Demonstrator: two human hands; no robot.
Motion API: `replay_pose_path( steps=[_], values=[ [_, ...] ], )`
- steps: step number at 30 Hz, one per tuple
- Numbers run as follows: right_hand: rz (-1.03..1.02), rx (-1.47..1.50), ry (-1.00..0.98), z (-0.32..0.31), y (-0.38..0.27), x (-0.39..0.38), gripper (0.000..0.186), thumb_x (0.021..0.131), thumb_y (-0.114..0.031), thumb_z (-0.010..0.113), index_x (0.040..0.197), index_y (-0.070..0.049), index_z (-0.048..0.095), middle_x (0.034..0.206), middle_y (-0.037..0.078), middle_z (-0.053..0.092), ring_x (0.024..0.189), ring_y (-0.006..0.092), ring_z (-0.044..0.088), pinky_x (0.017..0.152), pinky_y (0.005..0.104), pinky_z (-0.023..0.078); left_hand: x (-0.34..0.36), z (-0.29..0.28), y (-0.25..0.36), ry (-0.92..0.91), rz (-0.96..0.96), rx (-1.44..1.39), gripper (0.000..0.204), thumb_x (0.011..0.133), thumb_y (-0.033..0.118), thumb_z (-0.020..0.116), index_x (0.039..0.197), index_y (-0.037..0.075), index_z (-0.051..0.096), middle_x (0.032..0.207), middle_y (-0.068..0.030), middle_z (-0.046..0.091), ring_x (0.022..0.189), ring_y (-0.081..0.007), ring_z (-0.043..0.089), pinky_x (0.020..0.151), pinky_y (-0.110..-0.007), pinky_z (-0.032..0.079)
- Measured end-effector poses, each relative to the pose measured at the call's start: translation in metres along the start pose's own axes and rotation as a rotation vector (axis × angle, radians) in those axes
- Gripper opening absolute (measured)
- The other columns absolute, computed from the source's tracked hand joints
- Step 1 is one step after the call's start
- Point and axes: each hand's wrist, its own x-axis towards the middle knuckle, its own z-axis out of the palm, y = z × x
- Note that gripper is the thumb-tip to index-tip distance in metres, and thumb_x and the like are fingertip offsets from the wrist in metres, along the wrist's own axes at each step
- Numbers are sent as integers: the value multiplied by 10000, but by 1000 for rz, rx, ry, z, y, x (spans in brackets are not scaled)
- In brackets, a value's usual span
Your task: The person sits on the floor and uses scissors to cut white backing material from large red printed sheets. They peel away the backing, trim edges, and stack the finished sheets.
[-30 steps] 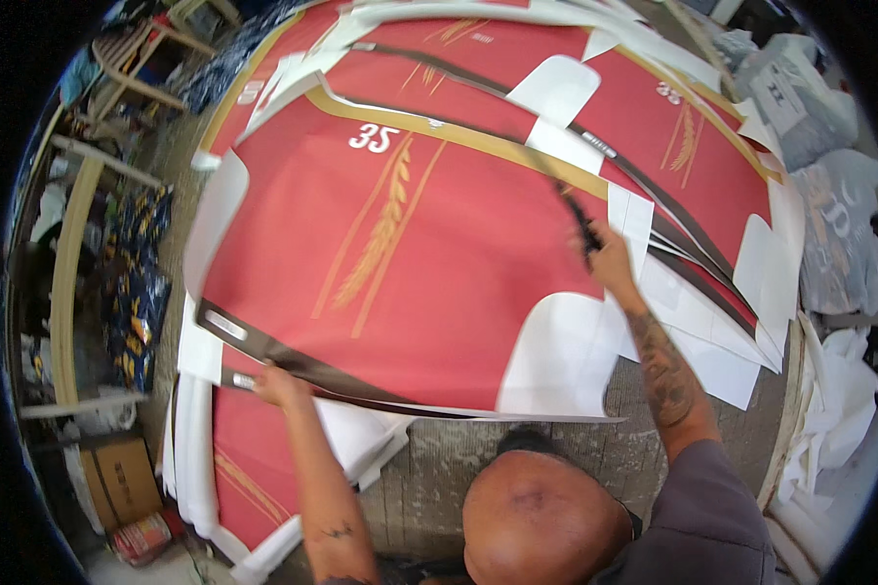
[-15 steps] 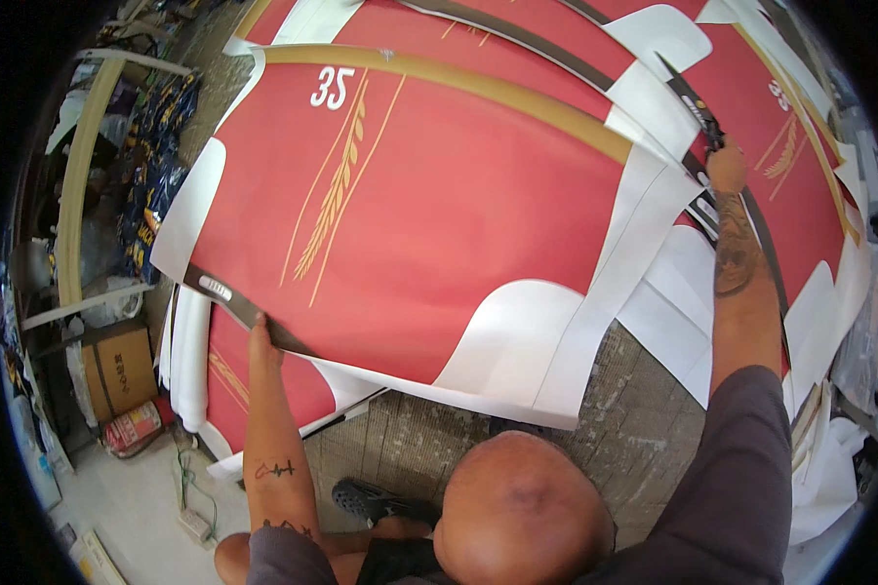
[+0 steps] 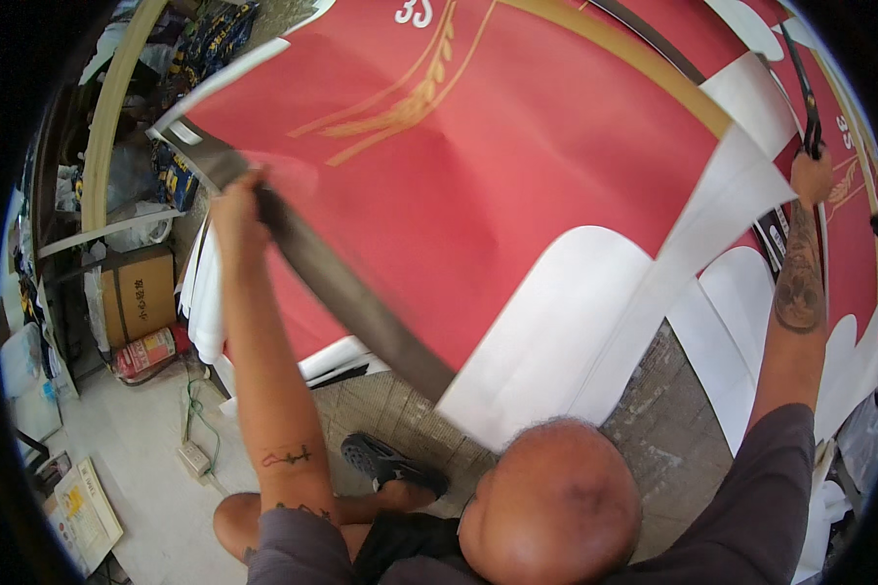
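Note:
A large red printed sheet (image 3: 517,185) with white corners, a gold band and a wheat-ear pattern spreads in front of me. My left hand (image 3: 239,219) is closed on its dark near edge and holds that edge up, so the sheet bows and creases. At the far right my right hand (image 3: 812,175) grips the handles of black scissors (image 3: 810,117), their blades pointing away from me. The scissors are over more printed red sheets, beside the lifted sheet's white right margin. The fingertips of my left hand are blurred.
More red sheets (image 3: 854,253) lie at the right, with white sheets (image 3: 722,327) beneath. At the left are a cardboard box (image 3: 139,295), a red fire extinguisher (image 3: 149,353), a power strip (image 3: 194,458) with a green cord, and a shelf frame (image 3: 112,117) with bagged goods.
My left hand has raised the sheet's near edge and moved it away from me. My right hand with the scissors appears farther right. The view has shifted too.

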Motion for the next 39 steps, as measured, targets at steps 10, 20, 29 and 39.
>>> replay_pose_path(
  steps=[10, 20, 29, 39],
  values=[
    [-282, 548, -239, -146, -257, -63, 300, 822, -200, 641, 1088, -70, 693, 933, 157, 714, 861, 279, 688, 769, 372, 513, 28, -205, -112, 235, -411, -426, 331, 921, 69, 620, 1241, 3, 569, 1196, -171, 645, 1107, -339, 629, 1021, -521, 478],
    [-13, 649, -1047, -259, -211, -356, 203, 787, -127, 769, 851, -8, 617, 697, 135, 598, 652, 175, 566, 621, 353, 460, -46, -128, -140, 746, 858, 1095, 588, 835, 184, 667, 1335, -35, 447, 1347, -221, 527, 1235, -363, 526, 1052, -473, 415],
    [332, 341, -959, -375, -49, -509, 134, 814, -92, 701, 889, -12, 624, 738, 150, 608, 685, 234, 576, 639, 375, 459, -139, 134, -105, -616, -126, -105, 552, 890, 308, 726, 1290, -8, 514, 1175, -137, 631, 1060, -215, 620, 901, -358, 506],
    [661, 125, -715, -406, 4, -581, 127, 815, -37, 643, 936, -9, 618, 786, 197, 612, 732, 320, 596, 664, 404, 459, -190, 236, 1, -367, 300, -278, 790, 776, 61, 680, 1483, 14, 330, 1382, -244, 525, 1258, -342, 540, 1061, -362, 418]
  ],
)
